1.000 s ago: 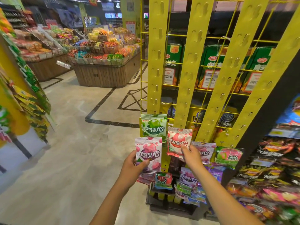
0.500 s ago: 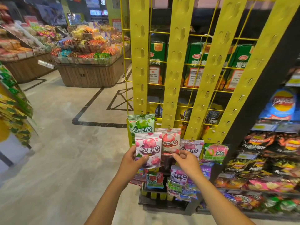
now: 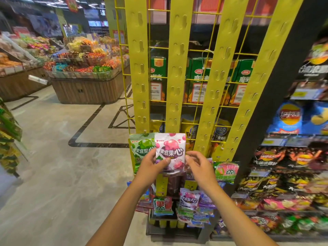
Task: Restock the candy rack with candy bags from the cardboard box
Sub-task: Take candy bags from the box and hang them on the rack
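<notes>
Candy restock, mid-hang: my left hand (image 3: 150, 167) grips the pink candy bag (image 3: 170, 150) at its lower left corner, thumb across the printed front. My right hand (image 3: 201, 168) pinches the bag's right edge with curled fingers. The bag is upright against the candy rack (image 3: 177, 68), in front of its second yellow strip. It overlaps the green candy bag (image 3: 141, 150) already hanging on the first strip.

By my judgement the pouch is light, soft and crinkly, with slick film and loose sweets inside. It should flop if held by one corner and slide if gripped loosely. The flat sealed edges are the firm places to pinch. The top seam needs to stay free and taut for the strip's hook.

Half a second ago I held this bag lower and further left, with only my left hand on it. My right hand was then at a red-and-white bag on the second strip. Now the pink bag is up in front of that spot, and my right hand has come across to its edge.
</notes>
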{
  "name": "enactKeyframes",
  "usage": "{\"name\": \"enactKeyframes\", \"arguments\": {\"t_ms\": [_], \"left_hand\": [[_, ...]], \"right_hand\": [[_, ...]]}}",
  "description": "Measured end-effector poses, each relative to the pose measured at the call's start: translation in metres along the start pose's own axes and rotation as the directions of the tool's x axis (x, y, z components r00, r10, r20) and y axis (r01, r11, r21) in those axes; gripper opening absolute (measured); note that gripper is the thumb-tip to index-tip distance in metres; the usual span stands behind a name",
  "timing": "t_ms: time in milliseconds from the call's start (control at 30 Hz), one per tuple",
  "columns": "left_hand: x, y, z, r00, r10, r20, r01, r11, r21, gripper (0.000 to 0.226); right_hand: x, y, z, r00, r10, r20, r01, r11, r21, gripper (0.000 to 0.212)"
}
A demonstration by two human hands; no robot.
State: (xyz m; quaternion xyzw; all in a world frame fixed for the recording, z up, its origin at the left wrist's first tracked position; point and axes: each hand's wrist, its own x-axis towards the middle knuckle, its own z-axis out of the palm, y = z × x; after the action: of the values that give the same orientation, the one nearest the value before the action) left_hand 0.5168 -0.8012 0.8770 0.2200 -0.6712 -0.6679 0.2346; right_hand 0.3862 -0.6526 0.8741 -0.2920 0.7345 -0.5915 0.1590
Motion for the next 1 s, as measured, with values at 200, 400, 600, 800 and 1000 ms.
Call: {"name": "enactKeyframes", "arguments": {"t_ms": [200, 400, 600, 800, 1000], "left_hand": [[0.019, 0.023, 0.011, 0.999, 0.036, 0.011, -0.035, 0.999, -0.014, 0.029], [0.018, 0.012, 0.015, 0.999, -0.047, 0.007, 0.047, 0.998, -0.03, 0.026], [0.014, 0.003, 0.014, 0.996, -0.084, 0.006, 0.084, 0.997, -0.001, 0.024], [0.011, -0.002, 0.013, 0.999, -0.044, 0.011, 0.044, 0.999, -0.014, 0.026], [0.019, 0.017, 0.014, 0.999, 0.02, 0.036, -0.018, 0.999, -0.039, 0.025]], "right_hand": [[0.004, -0.021, 0.002, 0.999, -0.043, 0.023, 0.041, 0.996, 0.079, 0.011], [0.001, -0.009, 0.005, 0.999, 0.029, 0.028, -0.032, 0.993, 0.115, 0.009], [-0.003, 0.001, 0.008, 0.997, 0.075, 0.036, -0.077, 0.995, 0.068, 0.007], [-0.005, 0.004, 0.011, 0.996, 0.08, 0.029, -0.081, 0.995, 0.054, 0.01], [0.0, -0.005, 0.009, 1.0, 0.004, -0.024, -0.001, 0.992, 0.129, 0.01]]}}
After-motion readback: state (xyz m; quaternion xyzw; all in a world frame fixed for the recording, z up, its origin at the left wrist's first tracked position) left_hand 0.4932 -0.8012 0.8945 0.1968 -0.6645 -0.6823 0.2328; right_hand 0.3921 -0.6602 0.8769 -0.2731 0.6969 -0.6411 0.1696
